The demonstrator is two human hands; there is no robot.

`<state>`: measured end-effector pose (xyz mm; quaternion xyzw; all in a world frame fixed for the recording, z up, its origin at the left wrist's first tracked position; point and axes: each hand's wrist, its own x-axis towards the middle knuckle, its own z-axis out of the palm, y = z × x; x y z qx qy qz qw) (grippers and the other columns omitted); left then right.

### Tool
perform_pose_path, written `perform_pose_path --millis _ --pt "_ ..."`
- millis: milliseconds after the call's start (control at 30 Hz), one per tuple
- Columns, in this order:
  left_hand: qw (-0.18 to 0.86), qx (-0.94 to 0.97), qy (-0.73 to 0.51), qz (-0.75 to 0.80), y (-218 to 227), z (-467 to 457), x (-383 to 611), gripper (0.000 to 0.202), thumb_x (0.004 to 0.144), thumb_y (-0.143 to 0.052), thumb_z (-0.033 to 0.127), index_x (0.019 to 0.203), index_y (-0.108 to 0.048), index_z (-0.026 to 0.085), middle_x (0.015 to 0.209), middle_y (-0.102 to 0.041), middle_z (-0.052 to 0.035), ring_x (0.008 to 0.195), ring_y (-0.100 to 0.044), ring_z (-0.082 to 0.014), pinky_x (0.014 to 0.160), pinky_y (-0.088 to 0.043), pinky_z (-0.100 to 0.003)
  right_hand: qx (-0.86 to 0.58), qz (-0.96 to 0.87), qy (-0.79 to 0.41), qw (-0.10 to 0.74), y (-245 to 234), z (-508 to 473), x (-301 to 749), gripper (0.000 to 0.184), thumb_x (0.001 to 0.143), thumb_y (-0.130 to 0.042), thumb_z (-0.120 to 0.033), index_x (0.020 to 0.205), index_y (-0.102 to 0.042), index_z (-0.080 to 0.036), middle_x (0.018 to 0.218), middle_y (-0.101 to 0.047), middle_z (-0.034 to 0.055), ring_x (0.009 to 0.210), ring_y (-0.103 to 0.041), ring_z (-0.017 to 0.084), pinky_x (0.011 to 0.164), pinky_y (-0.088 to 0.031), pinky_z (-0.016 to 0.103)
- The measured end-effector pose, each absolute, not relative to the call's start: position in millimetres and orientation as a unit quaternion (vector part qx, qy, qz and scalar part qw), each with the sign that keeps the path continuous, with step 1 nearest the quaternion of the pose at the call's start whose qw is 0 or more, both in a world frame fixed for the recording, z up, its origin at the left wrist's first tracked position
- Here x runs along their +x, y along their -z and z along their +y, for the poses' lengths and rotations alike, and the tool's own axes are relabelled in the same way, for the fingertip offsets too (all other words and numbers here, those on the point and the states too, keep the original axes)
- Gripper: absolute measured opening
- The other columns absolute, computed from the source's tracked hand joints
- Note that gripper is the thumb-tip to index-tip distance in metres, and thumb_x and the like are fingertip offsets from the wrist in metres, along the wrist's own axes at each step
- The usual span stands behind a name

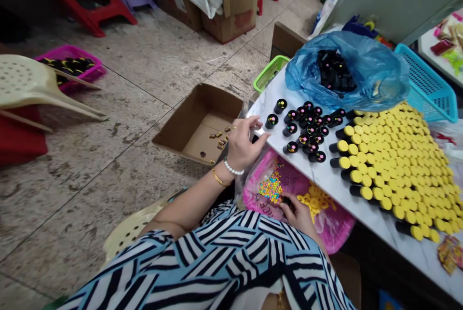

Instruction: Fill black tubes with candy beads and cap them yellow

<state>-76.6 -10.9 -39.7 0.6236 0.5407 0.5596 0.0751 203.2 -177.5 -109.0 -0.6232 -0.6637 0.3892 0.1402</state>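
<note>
My left hand (243,142) is at the table's corner, thumb and fingers apart, beside a group of small black cylinders (290,129) with coloured beads in their open tops. A dark spot shows under its fingers; I cannot make out what it is. Over a pink basket (265,163) lined with clear plastic, my right hand (299,214) pinches a black cylinder (287,201), partly hidden by the fingers. Small multicoloured beads (270,187) lie in the basket next to that hand. Yellow plastic pieces (316,200) fill the basket's other side.
Many yellow-topped black cylinders (401,165) cover the table's right part. Behind stands a blue plastic bag (379,66) of black pieces, beside a blue basket (439,88). A cardboard box (181,129) with small pieces sits left of the table; a green basket (265,76) is behind it.
</note>
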Motion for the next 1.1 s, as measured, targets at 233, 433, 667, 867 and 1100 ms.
perform_pose_path --millis 233,433,667,867,1100 --pt "0.038 0.681 -0.453 0.574 26 28 -80 0.03 0.088 -0.078 0.044 0.112 -0.074 0.024 0.095 -0.079 -0.003 0.101 -0.064 -0.0276 0.094 -0.039 -0.045 -0.626 -0.659 -0.389 0.15 112 -175 198 0.038 0.098 -0.061 -0.048 0.127 -0.071 -0.026 0.076 -0.071 -0.0005 0.062 -0.062 0.015 0.061 -0.046 0.024" --pt "0.008 0.705 -0.47 0.53 32 38 -62 0.023 0.089 -0.077 0.04 0.106 -0.076 0.025 0.095 -0.08 -0.0029 0.096 -0.065 -0.0277 0.09 -0.037 -0.044 -0.631 -0.657 -0.385 0.149 108 -175 197 0.037 0.098 -0.06 -0.048 0.127 -0.071 -0.027 0.078 -0.072 0.0002 0.061 -0.06 0.015 0.062 -0.047 0.025" --pt "0.051 0.693 -0.484 0.531 32 14 -65 0.036 0.096 -0.067 0.045 0.121 -0.068 0.02 0.098 -0.076 -0.0069 0.097 -0.064 -0.0258 0.092 -0.039 -0.042 -0.632 -0.648 -0.39 0.17 106 -175 197 0.039 0.098 -0.06 -0.049 0.127 -0.071 -0.025 0.072 -0.069 -0.0002 0.057 -0.058 0.015 0.057 -0.044 0.024" --pt "0.034 0.737 -0.465 0.49 35 -23 -50 0.04 0.083 -0.079 0.056 0.093 -0.063 0.021 0.086 -0.068 -0.0044 0.091 -0.062 -0.0254 0.091 -0.038 -0.043 -0.627 -0.648 -0.399 0.167 106 -175 196 0.037 0.097 -0.062 -0.047 0.126 -0.071 -0.026 0.076 -0.071 0.0 0.059 -0.06 0.015 0.06 -0.045 0.025" --pt "0.055 0.755 -0.431 0.491 28 -15 -40 0.035 0.083 -0.081 0.05 0.094 -0.064 0.023 0.077 -0.066 -0.001 0.083 -0.061 -0.0233 0.087 -0.041 -0.043 -0.623 -0.644 -0.398 0.195 84 -175 194 0.036 0.096 -0.064 -0.044 0.127 -0.071 -0.026 0.094 -0.079 0.0037 0.072 -0.069 0.018 0.069 -0.052 0.027"
